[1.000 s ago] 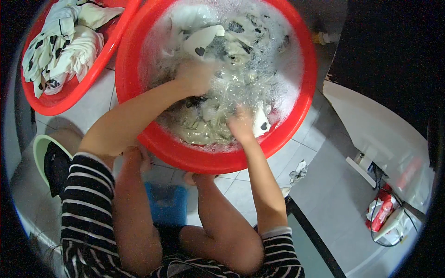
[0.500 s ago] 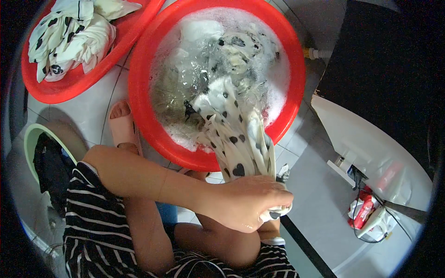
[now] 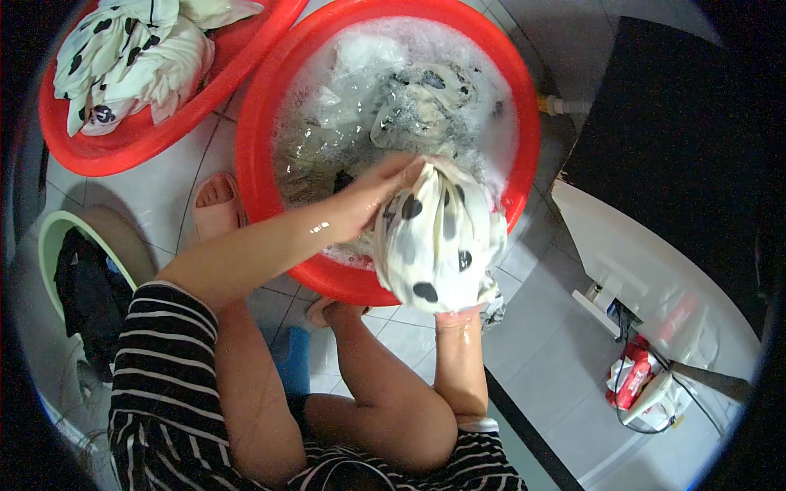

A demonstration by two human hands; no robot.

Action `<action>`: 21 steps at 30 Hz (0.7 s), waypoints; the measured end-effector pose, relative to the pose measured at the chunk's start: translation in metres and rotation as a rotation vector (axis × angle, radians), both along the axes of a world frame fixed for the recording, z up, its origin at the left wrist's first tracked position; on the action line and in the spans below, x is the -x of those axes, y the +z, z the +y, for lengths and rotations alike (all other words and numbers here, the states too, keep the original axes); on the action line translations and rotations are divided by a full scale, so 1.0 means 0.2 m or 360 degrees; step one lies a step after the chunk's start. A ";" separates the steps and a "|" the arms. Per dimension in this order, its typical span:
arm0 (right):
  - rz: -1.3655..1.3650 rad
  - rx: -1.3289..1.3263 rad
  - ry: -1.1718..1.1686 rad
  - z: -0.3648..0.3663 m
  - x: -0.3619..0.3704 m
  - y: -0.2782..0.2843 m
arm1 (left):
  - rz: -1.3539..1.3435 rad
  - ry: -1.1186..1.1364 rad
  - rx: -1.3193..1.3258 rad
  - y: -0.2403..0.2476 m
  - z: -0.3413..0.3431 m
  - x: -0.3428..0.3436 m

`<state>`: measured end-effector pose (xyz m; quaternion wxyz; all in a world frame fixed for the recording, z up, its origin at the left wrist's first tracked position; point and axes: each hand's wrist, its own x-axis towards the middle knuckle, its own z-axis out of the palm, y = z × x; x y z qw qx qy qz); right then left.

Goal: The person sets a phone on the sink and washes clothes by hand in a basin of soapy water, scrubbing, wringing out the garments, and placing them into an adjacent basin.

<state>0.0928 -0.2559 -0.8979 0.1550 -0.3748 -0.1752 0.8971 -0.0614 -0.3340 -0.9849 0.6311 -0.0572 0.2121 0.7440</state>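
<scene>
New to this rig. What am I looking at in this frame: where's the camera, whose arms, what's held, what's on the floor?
There is no machine here: a person works with two bare hands. The single picture comes from a wide fisheye camera on the person's head, looking down, so straight edges bend near the rim and the forearms enter from below.

The left hand presses on a wet white cloth with black spots, bunched over the near rim of a large round red plastic basin full of soapy water and more laundry. The right hand is hidden under that cloth; only its forearm shows.

On the tiled floor, a second red plastic basin at upper left holds wrung spotted cloth. A pale green tub with dark clothes sits at the left. A pink slipper lies between the basins.
</scene>
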 end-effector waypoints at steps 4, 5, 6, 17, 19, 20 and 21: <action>-0.0174 0.0177 -0.0108 -0.06 0.01 -0.02 | -0.0873 -0.0581 0.0537 0.21 -0.08 0.07; -0.0222 0.0234 -0.0107 -0.09 0.02 -0.04 | -0.0764 -0.0438 0.0257 0.15 -0.10 0.07; -0.0268 0.0270 -0.0100 -0.10 0.00 -0.05 | -0.0656 -0.0302 -0.0049 0.14 -0.08 0.09; 0.0574 -0.0286 0.0384 0.07 -0.11 -0.36 | 0.1707 0.0107 -0.0341 0.30 -0.09 -0.07; 0.0174 0.0075 -0.0021 0.03 0.01 -0.19 | 0.0800 0.0105 0.0258 0.29 -0.09 -0.02; -0.0376 -0.0221 -0.0180 -0.04 0.13 -0.06 | 0.0412 0.0107 0.0523 0.26 -0.08 0.03; -0.0671 -0.0580 -0.0251 -0.05 0.15 -0.03 | 0.0407 0.0107 0.0503 0.24 -0.06 0.02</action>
